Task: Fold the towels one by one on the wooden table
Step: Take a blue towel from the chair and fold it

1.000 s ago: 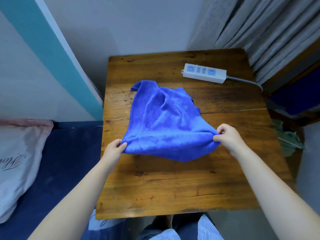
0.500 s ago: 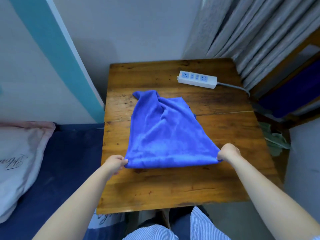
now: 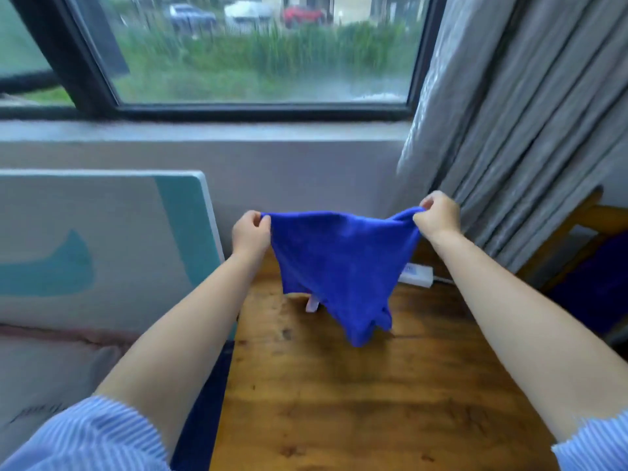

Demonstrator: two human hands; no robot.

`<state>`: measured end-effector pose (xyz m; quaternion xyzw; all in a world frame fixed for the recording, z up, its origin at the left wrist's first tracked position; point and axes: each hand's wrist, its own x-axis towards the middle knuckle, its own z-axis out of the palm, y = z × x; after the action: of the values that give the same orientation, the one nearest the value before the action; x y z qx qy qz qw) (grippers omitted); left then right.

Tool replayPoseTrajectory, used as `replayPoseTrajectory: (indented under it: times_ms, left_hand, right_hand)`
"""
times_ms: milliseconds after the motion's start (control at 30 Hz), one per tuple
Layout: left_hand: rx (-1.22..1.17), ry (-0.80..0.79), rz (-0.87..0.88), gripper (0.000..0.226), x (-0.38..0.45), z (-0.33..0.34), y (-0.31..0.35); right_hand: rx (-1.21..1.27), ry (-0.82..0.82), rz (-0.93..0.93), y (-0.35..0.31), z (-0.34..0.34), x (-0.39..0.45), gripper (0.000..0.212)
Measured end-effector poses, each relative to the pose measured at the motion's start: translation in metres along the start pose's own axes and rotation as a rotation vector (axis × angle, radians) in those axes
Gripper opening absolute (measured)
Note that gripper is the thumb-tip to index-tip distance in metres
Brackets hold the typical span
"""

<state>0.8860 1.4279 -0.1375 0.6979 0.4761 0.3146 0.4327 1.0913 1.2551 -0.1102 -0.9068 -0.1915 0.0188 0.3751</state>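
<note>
Blue towel hides power strip | wooden table | curtain right

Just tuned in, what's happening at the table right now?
A person holds a blue towel up in the air above the wooden table. The left hand pinches one top corner and the right hand pinches the other, so the cloth hangs down, unfolded. A white power strip lies on the table behind it.

The towel is soft, matt blue plush cloth. Below it, the table is glossy varnished wood, knotted and stained. Right of the towel, matt grey cloth curtains hang
</note>
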Motion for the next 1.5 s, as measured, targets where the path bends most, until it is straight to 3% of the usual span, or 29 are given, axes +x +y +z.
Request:
replayPoseTrajectory:
  times_ms: [100, 200, 300, 433, 533, 767, 900, 1000, 1167, 1233, 1300, 1400, 1500]
  left_hand:
    - [-0.139, 0.104, 0.127, 0.023, 0.014, -0.017, 0.035]
    - [-0.183, 0.194, 0.147, 0.031, 0.012, -0.032, 0.039]
    - [-0.11, 0.202, 0.097, 0.037, -0.001, -0.041, 0.015]
    - [0.248, -0.06, -0.035, 0.036, -0.028, -0.037, -0.043]
    - [0.514, -0.318, -0.142, 0.017, -0.061, -0.025, -0.093]
    - [1.059, -0.808, -0.175, 0.031, -0.141, -0.005, -0.171]
    - [1.288, -1.059, -0.231, 0.035, -0.169, -0.004, -0.205]
    - [1.357, -1.017, -0.146, 0.03, -0.17, -0.002, -0.207]
    - [1.427, -0.974, 0.064, 0.02, -0.15, 0.016, -0.191]
    - [1.412, -0.948, 0.089, 0.017, -0.137, 0.027, -0.183]
    - [1.382, -0.927, 0.108, 0.028, -0.123, 0.038, -0.173]
    - [1.336, -0.897, 0.12, 0.027, -0.098, 0.058, -0.159]
    - [1.308, -0.872, 0.132, 0.014, -0.07, 0.076, -0.148]
  right_hand:
    - [0.135, 0.129, -0.15, -0.037, -0.026, 0.01, 0.022]
    - [0.178, 0.206, -0.23, -0.041, -0.04, 0.001, 0.019]
    - [0.125, 0.156, -0.242, -0.017, -0.037, -0.02, 0.016]
    - [-0.073, -0.065, -0.144, 0.042, -0.011, -0.06, 0.013]
    - [-0.245, -0.288, -0.032, 0.096, 0.017, -0.096, 0.008]
    - [-0.738, -0.869, 0.109, 0.189, 0.056, -0.185, 0.01]
    - [-0.989, -1.139, 0.152, 0.211, 0.06, -0.219, 0.034]
    - [-0.984, -1.07, 0.171, 0.208, 0.061, -0.221, 0.034]
    - [-0.949, -0.856, 0.032, 0.186, 0.072, -0.204, 0.034]
    - [-0.892, -0.826, -0.008, 0.175, 0.082, -0.192, 0.023]
    - [-0.851, -0.799, -0.039, 0.164, 0.09, -0.177, 0.012]
    - [-0.784, -0.729, -0.047, 0.151, 0.102, -0.147, 0.034]
    - [-0.738, -0.687, -0.073, 0.139, 0.113, -0.114, 0.036]
